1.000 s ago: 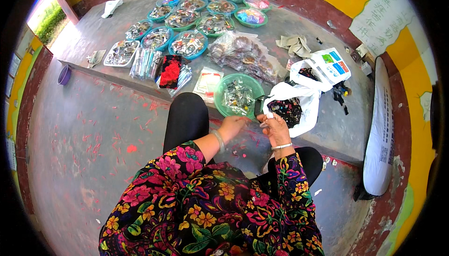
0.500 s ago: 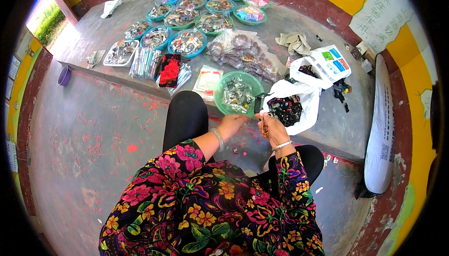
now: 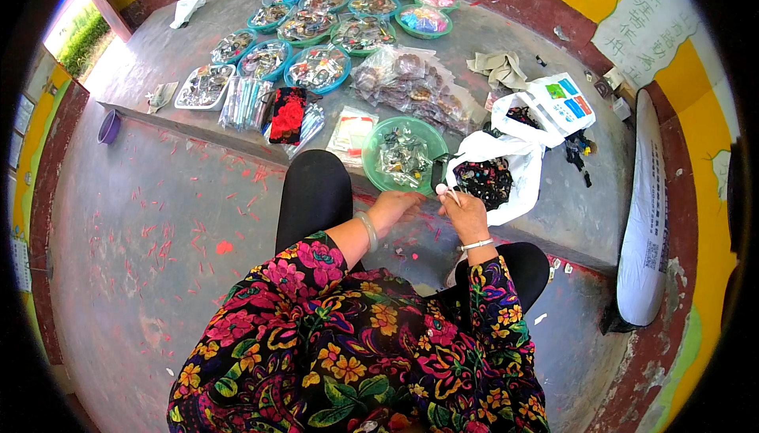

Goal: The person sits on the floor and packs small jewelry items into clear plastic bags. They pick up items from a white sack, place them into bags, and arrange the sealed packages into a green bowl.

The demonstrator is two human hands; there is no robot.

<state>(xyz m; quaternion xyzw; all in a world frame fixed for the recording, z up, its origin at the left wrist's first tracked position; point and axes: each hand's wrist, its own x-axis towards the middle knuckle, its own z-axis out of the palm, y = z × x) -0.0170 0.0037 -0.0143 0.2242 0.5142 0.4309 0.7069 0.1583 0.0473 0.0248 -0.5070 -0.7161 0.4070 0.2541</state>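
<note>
My right hand (image 3: 466, 215) is closed in a pinch in front of the white bag. At its fingertips is a small dark band with a pale round piece (image 3: 440, 189); its exact kind is too small to make out. Close to the front rim of a green plastic basin (image 3: 370, 144), my left hand (image 3: 391, 210) has its fingers drawn together, and what they hold, if anything, is hidden. Small clear packets (image 3: 402, 156) lie in that basin. Just right of it, an open white plastic bag (image 3: 523, 196) is full of dark bands with coloured bits (image 3: 486, 183).
Behind stand several basins (image 3: 320, 69) of packaged small goods on the raised concrete ledge. Clear bags of brown items (image 3: 411, 89) and a second white bag (image 3: 565, 109) lie nearer. A covered long board (image 3: 642, 219) leans at the right wall. Red scraps litter the floor.
My right hand has turned over, so its back now shows and the pale round piece has come into sight at its fingertips. The left hand has shifted only slightly.
</note>
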